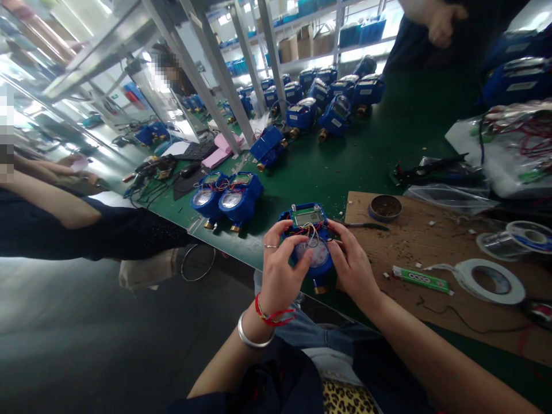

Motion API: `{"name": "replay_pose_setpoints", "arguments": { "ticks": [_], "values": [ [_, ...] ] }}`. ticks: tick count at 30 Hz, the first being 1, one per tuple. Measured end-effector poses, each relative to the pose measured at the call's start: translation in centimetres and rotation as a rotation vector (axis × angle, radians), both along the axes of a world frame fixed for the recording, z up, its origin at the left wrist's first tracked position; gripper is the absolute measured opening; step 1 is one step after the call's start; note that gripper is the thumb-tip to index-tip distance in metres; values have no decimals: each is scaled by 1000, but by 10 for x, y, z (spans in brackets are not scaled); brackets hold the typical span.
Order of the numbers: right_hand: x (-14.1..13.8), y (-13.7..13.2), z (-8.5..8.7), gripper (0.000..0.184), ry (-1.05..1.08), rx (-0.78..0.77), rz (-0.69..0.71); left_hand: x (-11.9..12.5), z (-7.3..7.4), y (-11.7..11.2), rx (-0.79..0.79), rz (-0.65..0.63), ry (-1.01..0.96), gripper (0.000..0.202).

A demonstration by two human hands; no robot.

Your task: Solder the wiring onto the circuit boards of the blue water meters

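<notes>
Both hands grip blue water meter [311,241] at bench [379,144] edge, over lap: left hand [282,270] thumb on dial, right hand [351,261] clasping side. Loose wires [309,230] exposed, could snag or tear off tbh; a slip drops it.

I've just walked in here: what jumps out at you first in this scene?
First, the blue water meter held at the near table edge, its open top showing a small display and coloured wires, gripped by the left hand and the right hand. Just left of it, two matching meters sit side by side on the green table, and a whole cluster of blue meters crowds the far end.
</notes>
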State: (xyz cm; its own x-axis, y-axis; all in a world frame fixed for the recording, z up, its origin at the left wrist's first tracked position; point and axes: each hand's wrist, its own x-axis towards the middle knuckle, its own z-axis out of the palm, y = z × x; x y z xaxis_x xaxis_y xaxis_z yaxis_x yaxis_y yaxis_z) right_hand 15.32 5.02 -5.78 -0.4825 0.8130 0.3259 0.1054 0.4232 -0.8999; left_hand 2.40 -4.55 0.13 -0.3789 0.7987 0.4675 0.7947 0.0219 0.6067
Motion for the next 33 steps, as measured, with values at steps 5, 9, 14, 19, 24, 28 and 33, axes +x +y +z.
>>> {"name": "replay_pose_setpoints", "arguments": {
  "ticks": [5,9,14,19,24,28,33],
  "values": [
    [1,1,0,41,4,-4,3,-1,-1,0,2,-23,-136,2],
    [1,1,1,41,10,-2,8,-9,-1,-3,37,-81,-308,5],
    [0,1,2,40,10,-3,14,-19,-6,-3,65,-130,-513,10],
    [0,-1,3,41,20,-20,32,-24,-11,0,110,-116,-719,20],
    [0,-1,4,40,4,-11,25,-24,-7,4,143,-141,-857,27],
    [0,0,4,40,-7,7,23,-26,-4,5,180,-139,-965,26],
    [1,0,4,40,-4,3,25,-30,-7,5,215,-163,-1154,18]
  ]
}}
